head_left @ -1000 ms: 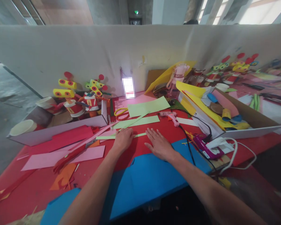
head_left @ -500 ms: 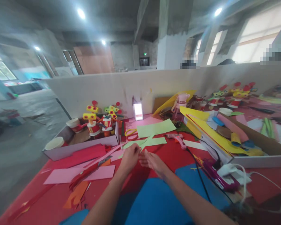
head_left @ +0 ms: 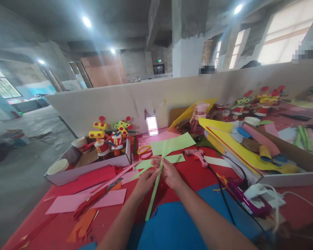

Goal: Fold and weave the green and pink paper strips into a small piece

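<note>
The right grip [head_left: 170, 174] is closed, thumb and fingers pinching a narrow light-green paper strip [head_left: 154, 194]; the strip slants between the hands, its free end hanging toward seven o'clock; the left grip [head_left: 146, 181] is curled with fingertips at the strip's edge, though I cannot tell whether it pinches it; beneath both lies the red-covered surface [head_left: 190, 173].

Just past the fingertips, at one o'clock, is a broad pale-green paper sheet [head_left: 178, 143]; at eleven, a yellow looped handle [head_left: 143, 150]; between two and three, a pink plastic glue gun [head_left: 199, 158]; around five to six, a smooth blue sheet [head_left: 174, 225]; at eight, a flat pink paper rectangle [head_left: 111, 198].

Farther out, at ten, a shallow white cardboard box [head_left: 120, 160] holds red-and-white paper-cup figures [head_left: 102, 148]; near three, a larger white cardboard box [head_left: 289, 179] carries yellow paper [head_left: 232, 146]; at four sits a glossy purple power strip [head_left: 250, 201].
</note>
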The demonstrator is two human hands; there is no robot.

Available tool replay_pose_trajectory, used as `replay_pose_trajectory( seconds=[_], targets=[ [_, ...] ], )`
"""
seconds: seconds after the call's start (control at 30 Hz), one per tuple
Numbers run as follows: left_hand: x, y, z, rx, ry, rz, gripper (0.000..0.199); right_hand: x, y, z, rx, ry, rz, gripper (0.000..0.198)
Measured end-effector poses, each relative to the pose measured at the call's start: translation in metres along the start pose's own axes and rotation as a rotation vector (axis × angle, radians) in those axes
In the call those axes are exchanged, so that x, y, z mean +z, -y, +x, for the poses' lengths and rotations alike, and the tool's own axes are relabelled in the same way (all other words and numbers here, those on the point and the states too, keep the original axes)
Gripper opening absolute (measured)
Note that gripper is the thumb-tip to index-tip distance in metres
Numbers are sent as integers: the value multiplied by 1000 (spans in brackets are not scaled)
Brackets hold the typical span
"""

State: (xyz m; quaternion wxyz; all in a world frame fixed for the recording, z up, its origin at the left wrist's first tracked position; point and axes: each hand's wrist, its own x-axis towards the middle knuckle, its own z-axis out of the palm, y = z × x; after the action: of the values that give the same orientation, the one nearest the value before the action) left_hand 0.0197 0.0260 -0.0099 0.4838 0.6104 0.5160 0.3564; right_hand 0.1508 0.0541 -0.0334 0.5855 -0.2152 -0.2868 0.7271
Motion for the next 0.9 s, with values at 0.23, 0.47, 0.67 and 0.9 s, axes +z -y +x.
replay_pose_trajectory(
  seconds=[0.23, 0.47, 0.67, 0.9],
  targets=[
    [8, 8, 1, -85, -75, -255, 42, 6, -2, -4, 77, 27, -56, 49],
    [7, 6, -2, -74, -122, -349, 43, 5, -11, -6, 120, 84, -219, 42],
    [7, 5, -2, -85, -146, -441, 40, 2, -16, -6, 117, 117, -173, 39],
    [6, 1, -5, -87, -66, -340, 33, -2, -9, -2, 45, -58, -155, 43]
  ],
)
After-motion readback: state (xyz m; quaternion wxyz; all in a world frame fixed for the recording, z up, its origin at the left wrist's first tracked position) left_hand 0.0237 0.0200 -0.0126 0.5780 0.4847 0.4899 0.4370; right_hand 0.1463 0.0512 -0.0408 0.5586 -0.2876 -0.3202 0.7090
